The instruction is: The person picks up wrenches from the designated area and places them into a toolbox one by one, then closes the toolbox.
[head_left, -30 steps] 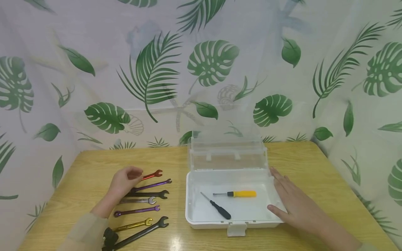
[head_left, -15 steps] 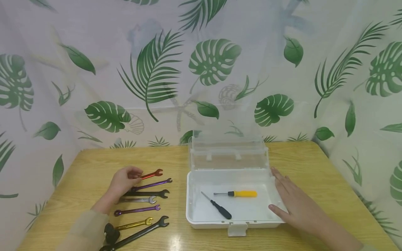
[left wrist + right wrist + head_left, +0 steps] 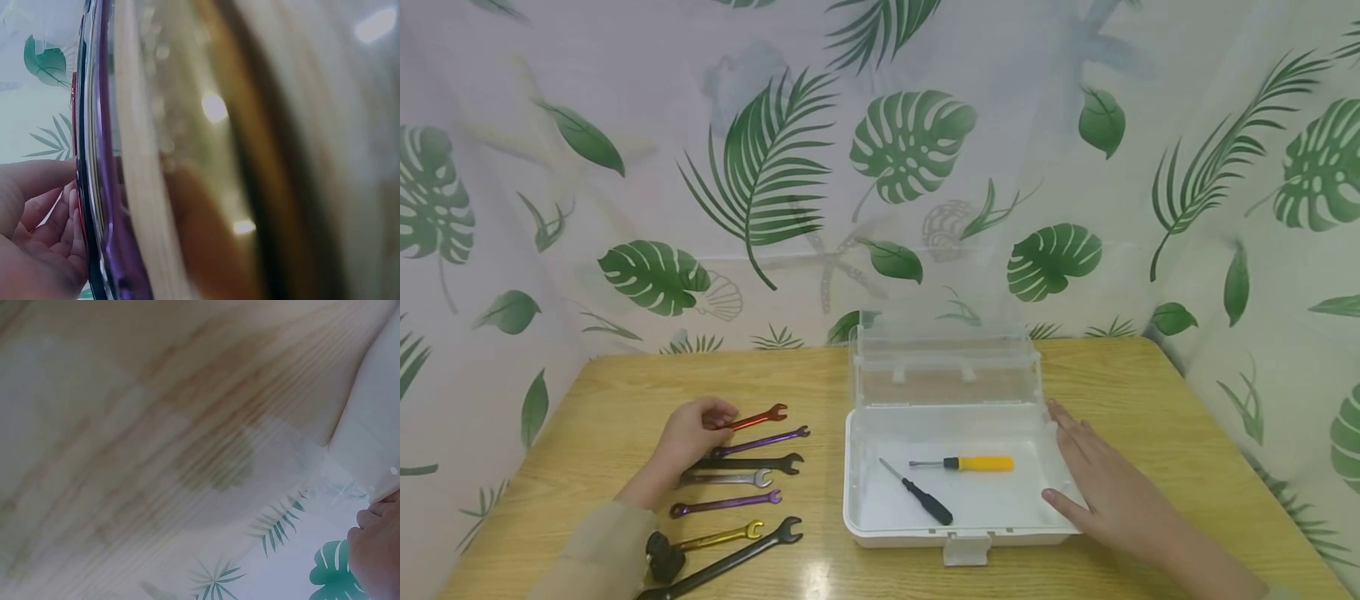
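My left hand (image 3: pixel 688 433) pinches the left part of a red wrench (image 3: pixel 763 418) between thumb and fingers; that end is hidden. In the left wrist view, the hand (image 3: pixel 44 231) appears behind a row of wrench edges. Below it lie a thin purple wrench (image 3: pixel 767 441), a black wrench (image 3: pixel 760 464) and a silver wrench (image 3: pixel 741 478). My right hand (image 3: pixel 1108 496) rests, fingers extended, against the right side of an open white toolbox (image 3: pixel 859 528). Inside it lie a yellow-handled screwdriver (image 3: pixel 988 463) and a black-handled screwdriver (image 3: pixel 931 505).
Nearer the front lie another purple wrench (image 3: pixel 730 503), a gold wrench (image 3: pixel 722 537) and a large black wrench (image 3: pixel 741 561). The toolbox's clear lid (image 3: pixel 943 379) stands raised at the back. A leaf-print curtain (image 3: pixel 797 325) hangs behind the wooden table (image 3: pixel 640 383).
Slightly more of the red wrench's shaft shows beside my left fingertips. My right hand stays against the toolbox, and the screwdrivers have not moved.
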Demonstrator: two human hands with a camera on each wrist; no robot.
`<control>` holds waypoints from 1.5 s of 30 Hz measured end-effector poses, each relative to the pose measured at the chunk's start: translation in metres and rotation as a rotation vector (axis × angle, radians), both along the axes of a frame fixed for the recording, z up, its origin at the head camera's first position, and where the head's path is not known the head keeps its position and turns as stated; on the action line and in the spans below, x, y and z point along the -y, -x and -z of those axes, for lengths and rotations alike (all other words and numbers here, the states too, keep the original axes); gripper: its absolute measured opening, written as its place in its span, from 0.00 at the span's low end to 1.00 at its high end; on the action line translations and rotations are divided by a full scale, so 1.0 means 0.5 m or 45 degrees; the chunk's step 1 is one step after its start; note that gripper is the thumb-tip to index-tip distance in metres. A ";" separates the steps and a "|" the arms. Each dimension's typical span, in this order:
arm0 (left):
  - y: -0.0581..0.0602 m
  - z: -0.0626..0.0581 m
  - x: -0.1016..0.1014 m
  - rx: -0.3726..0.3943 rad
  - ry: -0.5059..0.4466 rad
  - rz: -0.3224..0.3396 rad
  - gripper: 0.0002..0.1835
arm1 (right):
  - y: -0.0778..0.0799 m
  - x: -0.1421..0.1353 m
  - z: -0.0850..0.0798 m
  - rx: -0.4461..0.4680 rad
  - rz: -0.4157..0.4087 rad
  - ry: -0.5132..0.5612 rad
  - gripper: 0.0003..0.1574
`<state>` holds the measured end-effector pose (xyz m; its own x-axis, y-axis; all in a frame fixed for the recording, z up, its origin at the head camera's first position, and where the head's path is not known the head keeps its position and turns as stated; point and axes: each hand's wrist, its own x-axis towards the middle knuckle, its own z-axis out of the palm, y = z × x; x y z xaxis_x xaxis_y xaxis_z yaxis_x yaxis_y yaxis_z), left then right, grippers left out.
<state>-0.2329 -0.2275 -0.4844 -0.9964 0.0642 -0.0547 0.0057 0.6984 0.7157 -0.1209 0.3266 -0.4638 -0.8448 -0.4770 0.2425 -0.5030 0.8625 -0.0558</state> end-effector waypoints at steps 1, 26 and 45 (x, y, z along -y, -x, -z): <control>0.000 -0.001 0.000 -0.004 0.002 0.002 0.13 | 0.000 0.000 0.001 -0.010 -0.003 0.001 0.59; 0.007 0.003 -0.003 -0.017 0.173 0.035 0.05 | -0.008 -0.001 -0.002 0.025 0.028 0.001 0.57; 0.009 -0.010 0.020 -0.040 0.216 0.102 0.06 | -0.004 -0.001 0.001 0.008 0.015 -0.001 0.56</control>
